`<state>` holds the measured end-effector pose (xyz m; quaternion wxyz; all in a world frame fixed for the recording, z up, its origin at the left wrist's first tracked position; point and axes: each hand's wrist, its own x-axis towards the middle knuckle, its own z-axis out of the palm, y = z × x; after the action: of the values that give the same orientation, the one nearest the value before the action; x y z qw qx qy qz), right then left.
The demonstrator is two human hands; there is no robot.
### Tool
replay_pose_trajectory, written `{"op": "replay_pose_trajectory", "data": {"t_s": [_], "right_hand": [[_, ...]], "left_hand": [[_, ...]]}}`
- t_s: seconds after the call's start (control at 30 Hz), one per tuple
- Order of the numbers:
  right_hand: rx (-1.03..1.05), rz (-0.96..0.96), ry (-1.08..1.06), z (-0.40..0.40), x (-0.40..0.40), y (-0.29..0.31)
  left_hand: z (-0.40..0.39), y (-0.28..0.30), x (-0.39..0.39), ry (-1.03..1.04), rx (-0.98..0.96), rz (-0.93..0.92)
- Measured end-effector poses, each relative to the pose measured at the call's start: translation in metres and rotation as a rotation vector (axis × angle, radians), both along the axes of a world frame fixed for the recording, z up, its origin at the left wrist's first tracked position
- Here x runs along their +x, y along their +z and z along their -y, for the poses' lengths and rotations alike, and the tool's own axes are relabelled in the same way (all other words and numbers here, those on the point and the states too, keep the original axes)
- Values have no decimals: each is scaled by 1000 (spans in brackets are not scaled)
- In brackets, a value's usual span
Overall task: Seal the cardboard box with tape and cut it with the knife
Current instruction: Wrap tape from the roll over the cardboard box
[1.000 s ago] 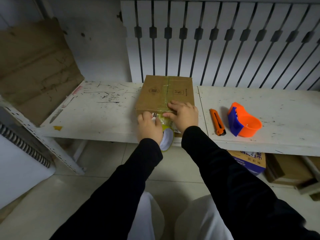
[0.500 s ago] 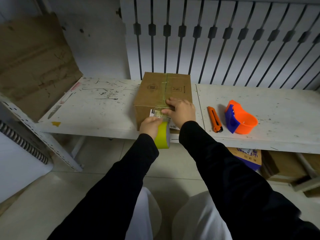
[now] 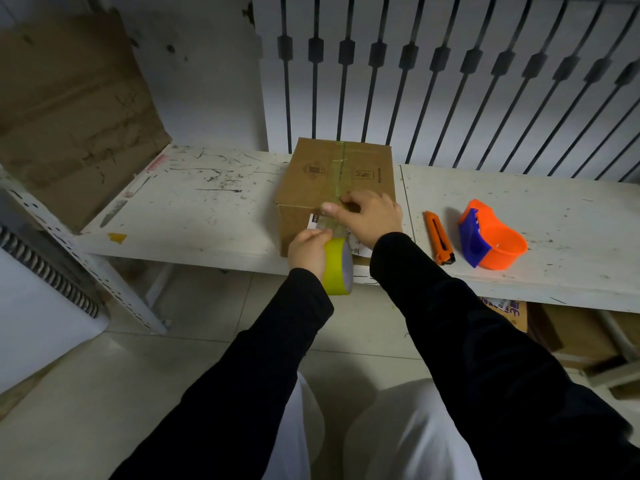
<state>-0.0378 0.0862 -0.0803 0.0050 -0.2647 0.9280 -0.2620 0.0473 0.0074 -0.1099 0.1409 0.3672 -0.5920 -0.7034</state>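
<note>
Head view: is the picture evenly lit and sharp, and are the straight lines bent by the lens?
Head view: light is dim and uneven, with dark corners; the black sleeves lose detail. The wall slats fan outward, a wide-angle distortion. The cardboard box, utility knife and orange tape dispenser look fairly sharp; the dispenser casts a soft shadow to its left.
</note>
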Motion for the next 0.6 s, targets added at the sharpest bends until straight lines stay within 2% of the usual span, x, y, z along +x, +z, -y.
{"op": "replay_pose_trajectory", "data": {"t_s": [0.13, 0.43, 0.6], "right_hand": [[-35, 64, -55, 2, -2, 4], [32, 114, -9, 2, -1, 7], [49, 5, -20, 4, 4, -1]], "left_hand": [[-1, 5, 0, 43, 53, -55], [-7, -1, 0, 41, 22, -1], [-9, -3, -8, 57, -38, 38]]}}
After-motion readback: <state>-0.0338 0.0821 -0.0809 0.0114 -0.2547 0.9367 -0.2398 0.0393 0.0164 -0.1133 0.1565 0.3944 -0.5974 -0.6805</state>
